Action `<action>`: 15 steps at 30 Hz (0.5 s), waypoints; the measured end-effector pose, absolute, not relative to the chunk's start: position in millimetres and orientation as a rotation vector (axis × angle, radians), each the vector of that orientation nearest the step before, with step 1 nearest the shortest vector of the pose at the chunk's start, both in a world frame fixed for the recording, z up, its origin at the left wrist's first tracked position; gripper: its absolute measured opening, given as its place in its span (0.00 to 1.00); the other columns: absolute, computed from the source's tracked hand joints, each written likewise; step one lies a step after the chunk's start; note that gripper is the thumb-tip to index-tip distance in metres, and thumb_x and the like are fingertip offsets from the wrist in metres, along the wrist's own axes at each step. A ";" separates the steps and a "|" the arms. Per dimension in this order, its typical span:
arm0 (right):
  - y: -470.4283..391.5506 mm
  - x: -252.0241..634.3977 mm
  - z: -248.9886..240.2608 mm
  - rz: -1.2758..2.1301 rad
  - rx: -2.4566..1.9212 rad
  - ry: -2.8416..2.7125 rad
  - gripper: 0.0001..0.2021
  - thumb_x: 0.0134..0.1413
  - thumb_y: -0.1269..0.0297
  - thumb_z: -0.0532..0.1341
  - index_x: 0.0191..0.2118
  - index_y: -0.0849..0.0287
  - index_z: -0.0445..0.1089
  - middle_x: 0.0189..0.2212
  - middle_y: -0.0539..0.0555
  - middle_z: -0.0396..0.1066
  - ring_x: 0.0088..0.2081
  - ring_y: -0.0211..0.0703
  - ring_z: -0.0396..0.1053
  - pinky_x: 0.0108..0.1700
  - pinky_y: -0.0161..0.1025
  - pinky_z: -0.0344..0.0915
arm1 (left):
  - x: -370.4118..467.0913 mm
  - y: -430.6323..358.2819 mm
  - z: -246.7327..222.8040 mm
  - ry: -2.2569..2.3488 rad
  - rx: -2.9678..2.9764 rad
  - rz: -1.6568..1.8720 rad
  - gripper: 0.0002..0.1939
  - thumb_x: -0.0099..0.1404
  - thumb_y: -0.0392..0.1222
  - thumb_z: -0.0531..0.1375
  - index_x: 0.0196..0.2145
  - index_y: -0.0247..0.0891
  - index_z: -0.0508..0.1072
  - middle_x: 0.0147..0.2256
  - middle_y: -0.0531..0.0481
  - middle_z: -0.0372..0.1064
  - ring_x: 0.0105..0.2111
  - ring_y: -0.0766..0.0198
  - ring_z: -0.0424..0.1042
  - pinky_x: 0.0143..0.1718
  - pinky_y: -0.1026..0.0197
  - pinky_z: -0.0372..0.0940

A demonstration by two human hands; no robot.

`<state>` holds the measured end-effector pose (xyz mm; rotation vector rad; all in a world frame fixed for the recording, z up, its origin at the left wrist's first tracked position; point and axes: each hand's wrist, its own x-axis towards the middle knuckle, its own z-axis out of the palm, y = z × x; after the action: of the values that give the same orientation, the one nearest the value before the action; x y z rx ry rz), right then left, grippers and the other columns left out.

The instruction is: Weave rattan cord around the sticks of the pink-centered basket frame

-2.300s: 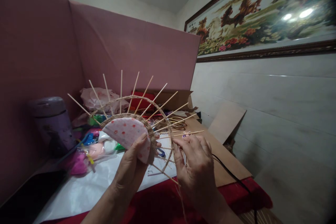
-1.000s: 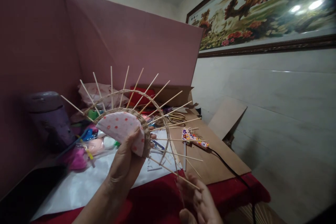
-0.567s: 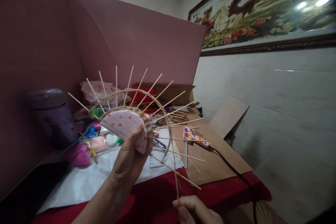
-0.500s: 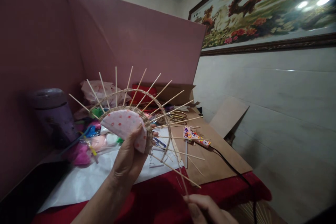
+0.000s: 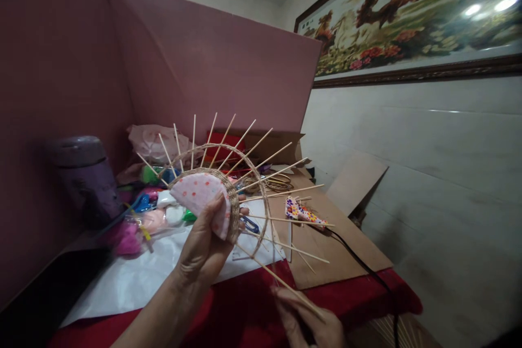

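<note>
A half-round piece covered in pink-dotted cloth [image 5: 198, 193] has a woven twine rim and several thin wooden sticks fanning outward. My left hand [image 5: 207, 250] grips its lower right part, thumb on the cloth and fingers behind. An arc of twisted twine [image 5: 261, 179] crosses the sticks away from the rim. At the lower right, my right hand [image 5: 308, 318] is closed at the end of the lowest stick [image 5: 281, 281], and a thin strand of twine runs down to its fingers.
A purple flask [image 5: 87, 185] stands at the left beside bagged colourful clay [image 5: 153, 220]. Brown cardboard [image 5: 334, 255] and white sheeting [image 5: 122, 277] cover the red cloth. A flower-patterned tool [image 5: 304, 212] with a black cord lies at the right.
The fan-like piece has shifted slightly right and turned a little clockwise with my left hand. My right hand has moved slightly left and up, now meeting the lowest stick.
</note>
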<state>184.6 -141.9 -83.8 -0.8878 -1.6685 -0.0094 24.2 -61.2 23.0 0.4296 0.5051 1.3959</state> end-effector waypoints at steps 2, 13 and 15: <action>-136.5 177.0 -85.6 0.025 -0.820 -1.766 0.09 0.52 0.75 0.59 0.39 0.59 0.72 0.31 0.54 0.77 0.30 0.40 0.76 0.33 0.27 0.70 | 24.6 -60.8 22.4 0.503 0.440 1.391 0.07 0.58 0.34 0.57 0.36 0.32 0.71 0.30 0.46 0.75 0.23 0.64 0.72 0.20 0.65 0.66; -127.1 149.0 -96.8 0.070 -0.932 -1.674 0.09 0.57 0.66 0.55 0.36 0.56 0.73 0.24 0.51 0.76 0.23 0.37 0.73 0.28 0.27 0.70 | 25.5 -62.8 21.0 0.510 0.422 1.373 0.07 0.59 0.35 0.57 0.36 0.33 0.71 0.30 0.46 0.75 0.24 0.65 0.72 0.21 0.65 0.67; -125.8 150.0 -91.7 -0.019 -0.904 -1.699 0.07 0.55 0.70 0.57 0.38 0.58 0.72 0.28 0.53 0.77 0.27 0.38 0.75 0.31 0.28 0.71 | 26.2 -61.9 21.0 0.498 0.422 1.370 0.07 0.59 0.35 0.56 0.36 0.31 0.71 0.30 0.46 0.75 0.24 0.64 0.72 0.22 0.65 0.67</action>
<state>150.0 -125.8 -91.7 -0.9044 -1.6987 -0.0185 26.2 -61.9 21.0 0.4221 0.4976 1.3697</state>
